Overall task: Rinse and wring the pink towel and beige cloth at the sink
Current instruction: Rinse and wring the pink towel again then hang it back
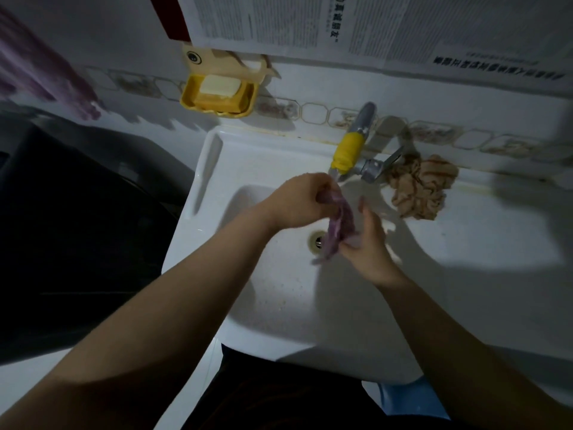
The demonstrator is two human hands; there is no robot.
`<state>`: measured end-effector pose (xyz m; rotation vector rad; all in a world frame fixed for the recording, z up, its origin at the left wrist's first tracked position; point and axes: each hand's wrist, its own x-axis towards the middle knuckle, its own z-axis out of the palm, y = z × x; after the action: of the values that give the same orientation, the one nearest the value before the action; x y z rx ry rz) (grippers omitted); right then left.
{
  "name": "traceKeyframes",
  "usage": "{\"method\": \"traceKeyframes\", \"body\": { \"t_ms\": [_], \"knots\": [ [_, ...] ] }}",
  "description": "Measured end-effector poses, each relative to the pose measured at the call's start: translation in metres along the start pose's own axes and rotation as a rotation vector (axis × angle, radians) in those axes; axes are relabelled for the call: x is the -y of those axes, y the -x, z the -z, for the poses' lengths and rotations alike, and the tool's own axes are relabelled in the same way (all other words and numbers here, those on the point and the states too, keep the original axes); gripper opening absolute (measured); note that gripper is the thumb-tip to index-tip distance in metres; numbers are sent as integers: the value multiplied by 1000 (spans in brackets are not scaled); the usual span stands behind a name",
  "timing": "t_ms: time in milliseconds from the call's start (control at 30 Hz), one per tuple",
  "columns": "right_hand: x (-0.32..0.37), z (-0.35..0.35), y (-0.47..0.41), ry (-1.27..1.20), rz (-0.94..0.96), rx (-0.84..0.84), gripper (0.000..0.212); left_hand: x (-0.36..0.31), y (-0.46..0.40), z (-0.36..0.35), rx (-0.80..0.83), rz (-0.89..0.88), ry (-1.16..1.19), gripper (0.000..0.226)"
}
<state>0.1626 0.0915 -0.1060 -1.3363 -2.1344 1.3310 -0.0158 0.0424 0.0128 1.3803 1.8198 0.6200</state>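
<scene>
Over the white sink (pixel 279 305), both my hands hold the pink towel (pixel 338 225), which hangs bunched into a rope above the drain (pixel 317 240). My left hand (pixel 297 200) grips its upper end just below the tap's yellow-wrapped spout (pixel 345 150). My right hand (pixel 366 243) holds the lower part, thumb raised. The beige cloth (pixel 418 187) lies crumpled on the sink's back ledge, right of the tap, apart from both hands. I cannot tell whether water is running.
A yellow soap dish (pixel 217 94) with a pale soap bar hangs on the tiled wall at the back left. A metal tap handle (pixel 393 159) sticks out beside the beige cloth. Printed paper covers the wall above. A dark object stands left of the sink.
</scene>
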Motion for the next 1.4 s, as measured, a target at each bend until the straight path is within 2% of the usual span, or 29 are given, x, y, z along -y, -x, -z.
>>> {"method": "traceKeyframes", "body": {
  "t_ms": [33, 133, 200, 233, 267, 333, 367, 400, 433, 500, 600, 633, 733, 833, 900, 933, 1033, 1067, 1133, 1200, 1300, 1400],
  "knots": [
    [3, -7, 0, 43, 86, 44, 93, -4, 2, -4, 23, -54, -81, 26],
    [19, -27, 7, 45, 1, 270, 54, -12, 8, -19, 80, -165, -124, 20],
    [23, -40, 7, 42, -42, 218, 28, -18, 13, -27, 55, -172, -11, 16],
    [27, -46, 5, -21, -95, 168, 22, -20, 13, -28, 25, -148, 88, 14],
    [30, -51, 3, -89, -157, 135, 23, -20, 12, -27, -4, -108, 202, 13],
    [35, -58, 1, -190, -310, 173, 17, -16, 9, -20, -77, -1, 388, 13],
    [33, -59, 1, -258, -371, 207, 11, -10, 6, -16, -139, 55, 385, 13],
    [30, -58, 1, -332, -419, 221, 8, 0, 3, -10, -203, 110, 297, 14],
    [25, -54, 2, -332, -436, 230, 16, 13, 1, -3, -248, 163, 170, 14],
    [14, -39, -1, -219, -401, 263, 24, 38, 1, 7, -271, 252, -45, 15],
    [14, -16, -17, -89, -331, 438, 27, 64, 2, 11, -250, 282, -289, 44],
    [17, -10, -23, -57, -345, 508, 32, 68, 0, 12, -260, 285, -363, 47],
    [23, 8, -36, -132, -427, 610, 40, 81, -4, 17, -236, 329, -497, 32],
    [32, 18, -45, -378, -501, 559, 29, 89, -6, 15, -79, 471, -578, 25],
    [45, 18, -48, -569, -500, 594, 17, 89, -8, 5, 1, 481, -461, 25],
    [54, 16, -49, -649, -516, 634, 9, 88, -9, -1, -9, 458, -292, 25],
    [77, 16, -51, -727, -569, 727, 25, 76, -7, -14, -135, 285, 372, 27],
    [83, 18, -51, -714, -581, 749, 24, 72, -6, -15, -162, 239, 504, 29],
    [89, 23, -51, -685, -590, 789, 20, 67, -7, -13, -142, 208, 567, 39],
    [89, 26, -50, -671, -603, 829, 19, 61, -9, -11, -76, 208, 516, 47],
    [88, 26, -46, -771, -611, 946, 25, 55, -10, -10, 27, 235, 539, 53],
    [79, 29, -46, -797, -570, 907, 29, 59, -10, -8, 124, 260, 541, 70]
  ]
}}
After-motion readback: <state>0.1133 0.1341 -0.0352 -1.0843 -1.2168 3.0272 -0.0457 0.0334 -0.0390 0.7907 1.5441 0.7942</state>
